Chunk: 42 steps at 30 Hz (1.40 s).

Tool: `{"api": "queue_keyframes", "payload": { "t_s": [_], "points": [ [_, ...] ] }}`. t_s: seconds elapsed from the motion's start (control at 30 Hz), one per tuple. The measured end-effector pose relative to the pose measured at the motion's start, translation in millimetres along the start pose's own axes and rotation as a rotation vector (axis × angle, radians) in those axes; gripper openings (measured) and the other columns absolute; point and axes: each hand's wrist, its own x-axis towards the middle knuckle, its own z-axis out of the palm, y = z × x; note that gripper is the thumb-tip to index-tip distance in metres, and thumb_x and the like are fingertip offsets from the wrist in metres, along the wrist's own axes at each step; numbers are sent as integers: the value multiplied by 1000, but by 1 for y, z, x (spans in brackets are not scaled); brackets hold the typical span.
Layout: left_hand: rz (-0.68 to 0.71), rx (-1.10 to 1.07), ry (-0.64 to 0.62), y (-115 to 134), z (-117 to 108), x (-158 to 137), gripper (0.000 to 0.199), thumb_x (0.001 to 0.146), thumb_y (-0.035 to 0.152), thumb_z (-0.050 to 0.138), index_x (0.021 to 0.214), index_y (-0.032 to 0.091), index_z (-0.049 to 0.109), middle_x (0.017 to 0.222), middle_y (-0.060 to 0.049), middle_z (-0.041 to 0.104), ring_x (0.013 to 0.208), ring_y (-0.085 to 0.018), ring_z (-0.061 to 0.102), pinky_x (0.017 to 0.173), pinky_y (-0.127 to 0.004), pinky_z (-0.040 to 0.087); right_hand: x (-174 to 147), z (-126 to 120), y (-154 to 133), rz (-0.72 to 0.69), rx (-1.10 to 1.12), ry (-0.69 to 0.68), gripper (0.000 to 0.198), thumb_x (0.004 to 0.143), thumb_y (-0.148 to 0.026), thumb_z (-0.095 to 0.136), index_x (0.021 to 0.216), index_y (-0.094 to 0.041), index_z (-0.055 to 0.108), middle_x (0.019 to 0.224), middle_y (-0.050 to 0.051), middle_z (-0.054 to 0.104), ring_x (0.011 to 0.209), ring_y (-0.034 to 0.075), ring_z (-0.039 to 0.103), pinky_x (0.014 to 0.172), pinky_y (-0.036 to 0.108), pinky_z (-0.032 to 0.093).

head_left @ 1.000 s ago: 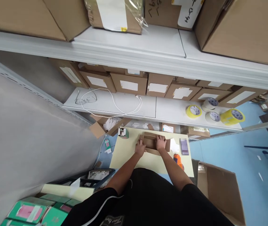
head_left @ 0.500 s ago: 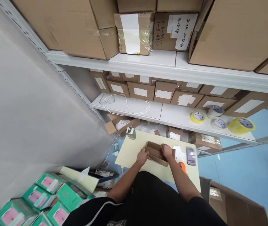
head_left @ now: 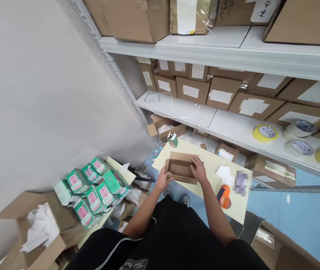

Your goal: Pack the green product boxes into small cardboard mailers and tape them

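A shelving rack (head_left: 229, 122) stands beyond a pale yellow table (head_left: 238, 208); on the table's left part sits an open cardboard box (head_left: 180, 168); the left hand (head_left: 164, 178) is at the box's left end, the right hand (head_left: 198, 170) at its right; an orange tape dispenser (head_left: 225, 197) lies farther right, white paper (head_left: 224, 173) just behind it; a small green carton (head_left: 172, 140) stands near the far left corner; the left fingers curl round the end wall; the right ones bend, slightly parted, over the box — whether they pinch it, I cannot tell.
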Motion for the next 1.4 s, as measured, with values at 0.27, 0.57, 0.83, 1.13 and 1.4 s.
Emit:
{"api": "queue_keyframes", "payload": {
  "t_s": [0.27,0.57,0.83,1.13,1.4],
  "points": [
    [-86,-38,114,-16,2,-38,24,76,18,85,99,19,79,176,-13,24,159,-42,28,128,-64,29,9,4,-37,-73,-26,-93,51,96,-31,53,145,-22,63,163,8,48,157,29,33,131,53,27],
    [-181,-101,264,-68,-36,-125,26,78,20,86,103,19,78,177,-11,21,163,-41,14,129,-64,27,5,66,-138,-271,-65,-199,52,96,-33,53,145,-20,62,161,12,50,150,29,44,128,50,34],
    [-221,-105,535,-136,-80,-282,22,77,19,87,96,19,76,178,-9,14,162,-39,21,128,-60,33,-56,174,-272,-616,-59,-347,47,98,-32,54,144,-21,63,161,14,50,147,30,50,123,53,42],
    [-476,-125,716,-176,-126,-455,18,72,18,89,86,21,77,177,-5,21,160,-37,30,129,-54,35,-172,313,-410,-888,-68,-645,47,99,-28,54,145,-24,61,163,13,47,150,32,47,122,54,43],
    [-714,-164,806,-210,-143,-567,18,71,21,90,85,21,78,173,-6,32,152,-36,44,123,-49,44,-238,396,-474,-1010,-63,-768,49,96,-24,58,145,-23,61,163,13,46,150,32,46,122,53,43]
  ]
}}
